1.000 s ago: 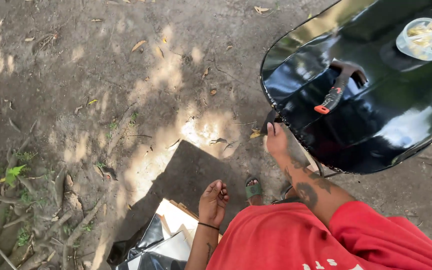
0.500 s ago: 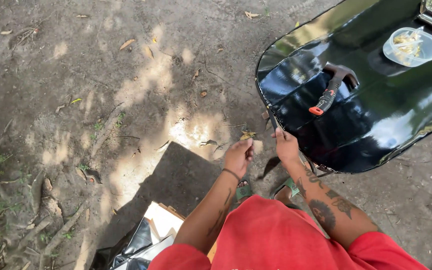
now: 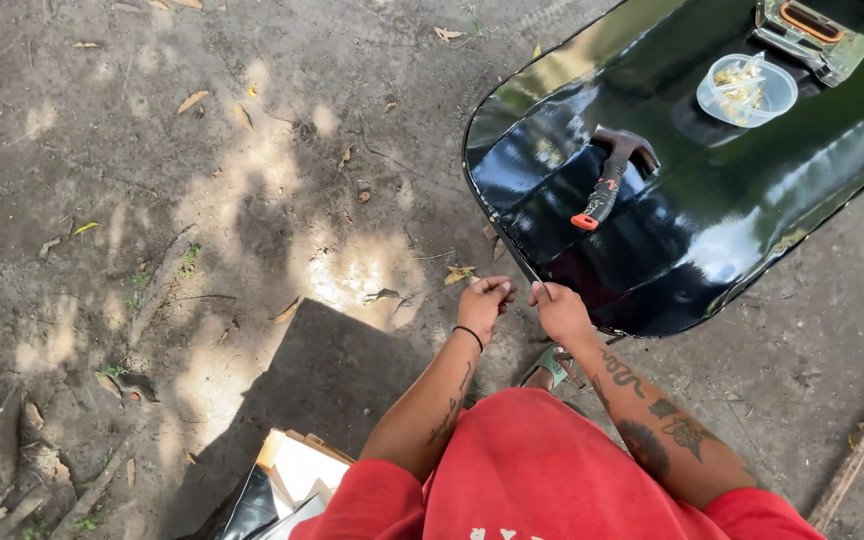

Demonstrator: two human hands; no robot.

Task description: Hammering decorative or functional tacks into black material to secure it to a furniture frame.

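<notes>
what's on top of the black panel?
On the glossy black panel lie a black-handled tool with an orange tip, a clear plastic bowl and, at the top edge, a grey case. The bowl's pale contents are unclear; whatever lies under the panel is hidden.

The person wears a bright red shirt (image 3: 542, 470) with short sleeves that end above the elbows; a bit of white print shows on it at the bottom edge of the view. A thin black band (image 3: 468, 337) circles the wrist of the left hand (image 3: 484, 300). The left forearm carries a dark tattoo running lengthwise along its inner side. The arm of the right hand (image 3: 558, 310) bears several dark tattoos: a curling line near the wrist, a small angular figure further up, and larger rounded patterns close to the elbow. Both hands are bare, without gloves or rings that can be made out.
</notes>
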